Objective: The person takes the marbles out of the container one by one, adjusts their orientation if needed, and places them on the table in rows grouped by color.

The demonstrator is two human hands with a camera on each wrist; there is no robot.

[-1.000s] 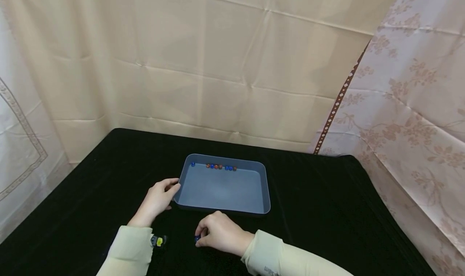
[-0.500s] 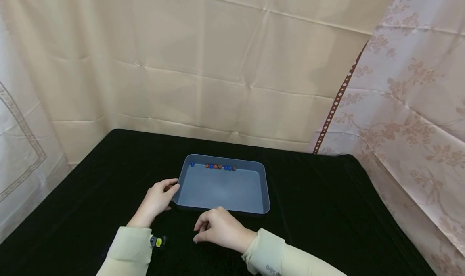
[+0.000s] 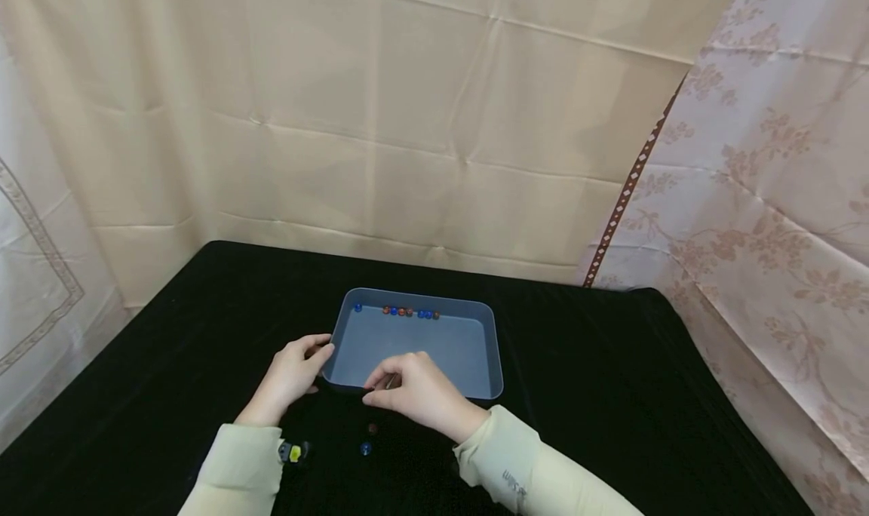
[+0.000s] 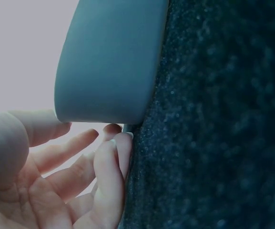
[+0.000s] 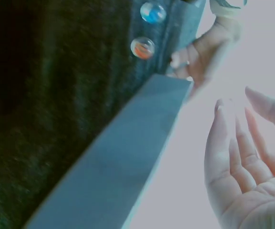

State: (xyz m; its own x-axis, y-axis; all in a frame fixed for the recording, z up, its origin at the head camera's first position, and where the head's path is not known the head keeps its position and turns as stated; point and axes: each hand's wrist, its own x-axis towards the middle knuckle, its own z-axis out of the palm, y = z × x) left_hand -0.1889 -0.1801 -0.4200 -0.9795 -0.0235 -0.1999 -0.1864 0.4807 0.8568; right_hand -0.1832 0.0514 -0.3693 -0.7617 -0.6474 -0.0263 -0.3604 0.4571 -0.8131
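My left hand (image 3: 292, 369) rests against the left side of a blue-grey tray (image 3: 407, 357), fingertips at its rim. In the left wrist view its fingers (image 4: 66, 148) lie loosely bent beside the tray's corner (image 4: 104, 71). My right hand (image 3: 421, 391) hangs over the tray's near edge. In the right wrist view its thumb and fingers (image 5: 218, 152) stand apart with nothing between them. On the black cloth before the tray lie a blue marble (image 3: 366, 449) and a reddish-brown marble (image 3: 372, 428), also seen in the right wrist view as a clear orange marble (image 5: 142, 48).
Several blue and reddish marbles (image 3: 402, 311) line the tray's far wall inside, and a single blue marble (image 3: 358, 307) sits at its far left corner. Black cloth (image 3: 577, 395) covers the table. Beige curtain (image 3: 407, 124) hangs behind it.
My right hand has let go of the blue marble on the cloth and moved away from me to the tray's near edge, uncovering two marbles. My left hand has stayed at the tray.
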